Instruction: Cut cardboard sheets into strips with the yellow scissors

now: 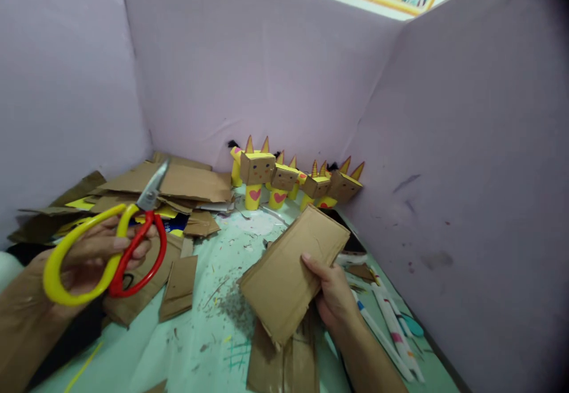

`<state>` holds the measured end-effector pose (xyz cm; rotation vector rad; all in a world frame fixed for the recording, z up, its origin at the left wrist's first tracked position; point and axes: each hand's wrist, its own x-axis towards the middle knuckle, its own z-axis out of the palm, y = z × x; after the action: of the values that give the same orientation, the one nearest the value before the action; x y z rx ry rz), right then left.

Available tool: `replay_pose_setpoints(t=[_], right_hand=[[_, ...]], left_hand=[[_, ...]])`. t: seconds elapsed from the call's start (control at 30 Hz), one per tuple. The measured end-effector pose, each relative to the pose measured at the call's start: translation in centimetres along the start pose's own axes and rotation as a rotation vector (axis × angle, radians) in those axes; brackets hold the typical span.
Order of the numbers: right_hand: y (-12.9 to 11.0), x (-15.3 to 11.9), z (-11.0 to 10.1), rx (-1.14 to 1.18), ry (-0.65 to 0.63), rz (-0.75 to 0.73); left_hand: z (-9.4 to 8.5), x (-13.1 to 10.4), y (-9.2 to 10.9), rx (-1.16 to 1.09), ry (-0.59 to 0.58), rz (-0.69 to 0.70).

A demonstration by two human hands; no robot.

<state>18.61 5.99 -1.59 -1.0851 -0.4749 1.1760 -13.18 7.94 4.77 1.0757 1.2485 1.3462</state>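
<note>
In my left hand (95,253) I hold a pair of scissors (153,194) with one yellow and one red handle. Its metal blades point up and look closed, and my fingers pass through the handles. My right hand (335,295) grips a rectangular piece of cardboard (291,268), thumb on its near face and the other fingers hidden behind. The piece is tilted and looks made of stacked layers. Below it, more brown cardboard (282,360) lies on the green tabletop (208,334).
Cardboard sheets (191,179) are piled at the back left. Several yellow figures with cardboard heads (258,171) stand along the lilac wall (267,67). White markers (393,328) lie at the right edge, near a dark flat object (353,239). Small scraps litter the tabletop.
</note>
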Motion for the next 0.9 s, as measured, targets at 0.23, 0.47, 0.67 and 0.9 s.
replay_pose_setpoints(t=[0.23,0.47,0.67,0.9], right_hand=[[-0.2,-0.3,0.3,0.024,-0.023,0.029],[0.3,-1.8,1.3,0.016,-0.154,0.053],[2.0,-3.7,1.8,0.049,-0.299,0.119],[0.8,-2.6,1.2,0.082,-0.106,0.036]], left_hand=[[4.3,-1.8,-3.4,0.028,-0.327,-0.123],[9.1,-3.7,-5.0,0.588,-0.292,0.197],[10.2,-3.2,-6.9,0.529,-0.163,0.342],[8.6,-2.5,-6.5,0.707,-0.150,0.386]])
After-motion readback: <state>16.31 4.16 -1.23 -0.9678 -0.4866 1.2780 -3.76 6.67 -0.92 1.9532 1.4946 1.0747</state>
